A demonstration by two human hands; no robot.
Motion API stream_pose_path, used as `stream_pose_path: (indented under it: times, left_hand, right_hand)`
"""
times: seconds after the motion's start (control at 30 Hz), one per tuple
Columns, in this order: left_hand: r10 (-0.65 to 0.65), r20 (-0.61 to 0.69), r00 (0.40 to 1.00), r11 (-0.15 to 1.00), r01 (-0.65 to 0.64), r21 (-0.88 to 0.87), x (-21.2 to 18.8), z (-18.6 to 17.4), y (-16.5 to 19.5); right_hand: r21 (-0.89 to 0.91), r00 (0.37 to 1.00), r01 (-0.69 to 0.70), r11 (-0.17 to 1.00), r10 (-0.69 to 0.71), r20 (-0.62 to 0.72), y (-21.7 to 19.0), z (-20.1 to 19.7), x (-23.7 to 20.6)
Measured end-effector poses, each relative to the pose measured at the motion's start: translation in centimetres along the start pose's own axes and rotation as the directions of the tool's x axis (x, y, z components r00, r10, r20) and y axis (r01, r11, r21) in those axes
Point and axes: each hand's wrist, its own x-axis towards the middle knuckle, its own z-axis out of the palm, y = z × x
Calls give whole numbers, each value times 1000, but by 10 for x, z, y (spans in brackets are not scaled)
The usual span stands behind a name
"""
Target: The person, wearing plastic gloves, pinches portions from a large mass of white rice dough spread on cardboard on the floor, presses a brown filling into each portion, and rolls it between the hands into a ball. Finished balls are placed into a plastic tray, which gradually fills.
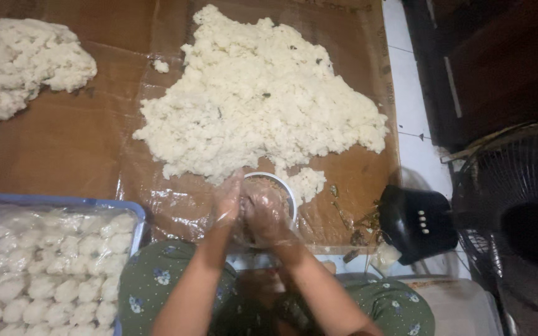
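Both plastic-gloved hands meet over a white bowl [275, 186] of brownish filling: left hand [228, 200] and right hand [263, 214] pressed together, contents hidden. Big rice mound [256, 93] lies at twelve o'clock.

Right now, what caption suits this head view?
Both gloved hands press together over a white bowl beside a rice heap.
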Motion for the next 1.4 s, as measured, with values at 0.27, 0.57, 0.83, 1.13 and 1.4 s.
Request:
stream_pose_path:
  times: [0.27,0.57,0.83,1.13,1.4]
  left_hand:
    - [89,140,986,850,-2,-526,-9,26,33]
    - [244,64,968,946,-222,-237,-32,-75,117]
    - [415,-610,675,357,496,791,-54,-374,43]
    - [-38,-428,903,-9,428,904,-82,-395,15]
    - [302,-397,867,-2,417,909,-71,-318,119]
  right_hand:
    - [-148,739,-625,766,642,204,147,10,-36]
    - [-711,559,-436,552,785,267,269,-28,-33]
    - [-771,323,-506,386,914,246,259,-29,-55]
    - [-358,209,-885,299,940,269,253,-30,-94]
    - [611,401,-640,466,881,-252,258,9,-118]
